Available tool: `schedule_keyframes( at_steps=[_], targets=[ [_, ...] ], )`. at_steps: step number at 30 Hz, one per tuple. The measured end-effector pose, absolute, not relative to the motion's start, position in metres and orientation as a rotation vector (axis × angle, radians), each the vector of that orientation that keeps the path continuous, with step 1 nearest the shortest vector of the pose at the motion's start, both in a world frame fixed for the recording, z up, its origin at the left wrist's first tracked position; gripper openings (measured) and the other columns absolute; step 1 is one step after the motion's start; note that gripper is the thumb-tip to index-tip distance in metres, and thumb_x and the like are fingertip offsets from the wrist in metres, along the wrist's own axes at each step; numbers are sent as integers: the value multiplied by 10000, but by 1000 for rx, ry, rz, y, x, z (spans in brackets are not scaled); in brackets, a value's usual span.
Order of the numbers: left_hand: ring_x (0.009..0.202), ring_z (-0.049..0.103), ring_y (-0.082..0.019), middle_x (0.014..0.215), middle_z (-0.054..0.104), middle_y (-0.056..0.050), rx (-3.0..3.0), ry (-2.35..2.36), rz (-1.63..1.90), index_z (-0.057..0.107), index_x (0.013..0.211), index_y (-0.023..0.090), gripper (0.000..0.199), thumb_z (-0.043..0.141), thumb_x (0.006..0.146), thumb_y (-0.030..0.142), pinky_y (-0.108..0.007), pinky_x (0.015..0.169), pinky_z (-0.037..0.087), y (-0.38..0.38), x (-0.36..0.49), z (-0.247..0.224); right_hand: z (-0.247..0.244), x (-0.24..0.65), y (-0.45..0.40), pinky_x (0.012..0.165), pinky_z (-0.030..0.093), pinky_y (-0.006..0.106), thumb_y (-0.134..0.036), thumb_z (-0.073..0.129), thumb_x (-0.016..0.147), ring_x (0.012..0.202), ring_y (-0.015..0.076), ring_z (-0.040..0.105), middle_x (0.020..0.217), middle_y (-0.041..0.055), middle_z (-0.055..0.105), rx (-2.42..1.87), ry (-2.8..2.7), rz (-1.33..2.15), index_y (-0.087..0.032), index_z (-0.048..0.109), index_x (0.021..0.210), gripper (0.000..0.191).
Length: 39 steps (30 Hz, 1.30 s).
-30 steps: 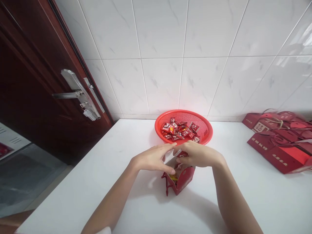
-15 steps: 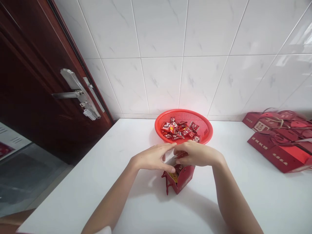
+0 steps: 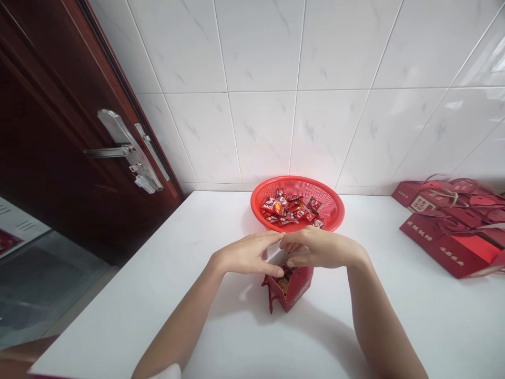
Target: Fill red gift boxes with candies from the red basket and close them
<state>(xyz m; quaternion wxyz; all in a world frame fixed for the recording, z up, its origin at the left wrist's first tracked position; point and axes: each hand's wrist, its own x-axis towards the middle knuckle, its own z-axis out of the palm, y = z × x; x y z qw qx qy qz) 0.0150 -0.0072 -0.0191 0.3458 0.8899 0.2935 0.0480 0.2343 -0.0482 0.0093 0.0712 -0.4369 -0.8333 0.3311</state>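
Observation:
In front of me on the white table stands a small red gift box [image 3: 300,289], its top flaps up and wrapped sweets [image 3: 284,283] showing inside. A red cord dangles from its left side. My left hand [image 3: 248,255] grips the box from the left, thumb at the near opening and fingers behind the raised flap. Over the box's right side hovers my right hand [image 3: 317,249], fingers curved and thumb apart from them; nothing shows between them. Just behind both hands sits a red plastic basket [image 3: 337,210] with several red-wrapped sweets [image 3: 302,212].
Several red gift boxes [image 3: 437,242] with ribbons lie at the right of the white table [image 3: 213,337]. A white tiled wall [image 3: 260,131] closes off the back. To the left is a dark wooden door [image 3: 51,105] with a metal handle [image 3: 106,152].
A bit of red wrapper seen beneath my right hand is gone from there. That hand's thumb and fingers have shifted slightly right and parted. My left hand stays nearly still on the box.

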Motion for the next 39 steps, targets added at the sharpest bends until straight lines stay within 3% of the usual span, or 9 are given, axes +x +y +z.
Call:
schedule_keyframes(
  at_steps=[6,12,16,20,25,30,33,36,39],
  targets=[
    [1000,631,-239,1344,643,-55,2247,722,54,575,1371,272,492,655,902,397,-326,813,497,-9,16,-13,13,247,-53,793,525,319,-223,651,914,952,210,706,1042,57,777,-1186,-2406,959,-200,690,1117,208],
    [1035,637,-236,1345,630,-66,2279,715,42,619,1326,272,411,620,939,411,-307,821,494,-11,17,-12,5,246,-64,736,504,287,-176,634,918,860,178,674,994,28,763,-1193,-2473,905,-225,738,1056,180],
    [1125,618,-257,1384,605,-87,2343,744,13,599,1362,249,456,587,966,475,-308,865,476,-11,16,-13,-10,244,-85,720,516,302,-134,651,893,884,204,654,947,43,722,-1243,-2514,729,-231,753,1027,194],
    [1187,604,-272,1430,593,-101,2393,756,-12,577,1413,219,479,523,1004,464,-327,911,470,-13,16,-15,-31,246,-113,838,588,351,-102,658,895,1009,225,682,1092,62,712,-1147,-2439,558,-258,730,1015,209],
    [1293,562,-308,1500,548,-77,2412,757,6,612,1397,276,454,565,979,446,-359,987,461,-21,18,-14,-67,244,-142,1011,597,406,-87,585,941,1273,256,632,1141,86,723,-1041,-2281,280,-243,671,1047,208],
    [1000,678,-275,1483,533,-80,2408,777,-37,749,1093,264,243,632,907,366,-359,833,495,-33,20,-6,-100,232,-163,994,617,431,-145,627,937,1289,286,643,1231,121,737,-1054,-2112,-2,-229,639,1040,133],
    [892,669,-245,1362,605,-83,2446,793,-58,755,928,226,166,658,879,352,-346,787,476,-40,20,-2,-113,225,-175,954,624,450,-135,634,925,1261,305,657,1213,109,754,-1088,-2001,-137,-236,656,993,124],
    [859,649,-226,1106,666,-58,2486,749,-89,742,904,217,136,657,867,316,-318,760,446,-45,23,0,-122,219,-184,935,624,437,-84,623,901,1216,295,678,1202,103,765,-1103,-1909,-185,-234,657,963,165],
    [824,621,-217,909,627,-34,2525,709,-97,703,874,203,124,668,861,322,-304,714,405,-49,27,1,-127,216,-191,924,625,423,-37,600,873,1201,285,685,1215,104,764,-1103,-1852,-172,-234,635,910,203]
  ],
)
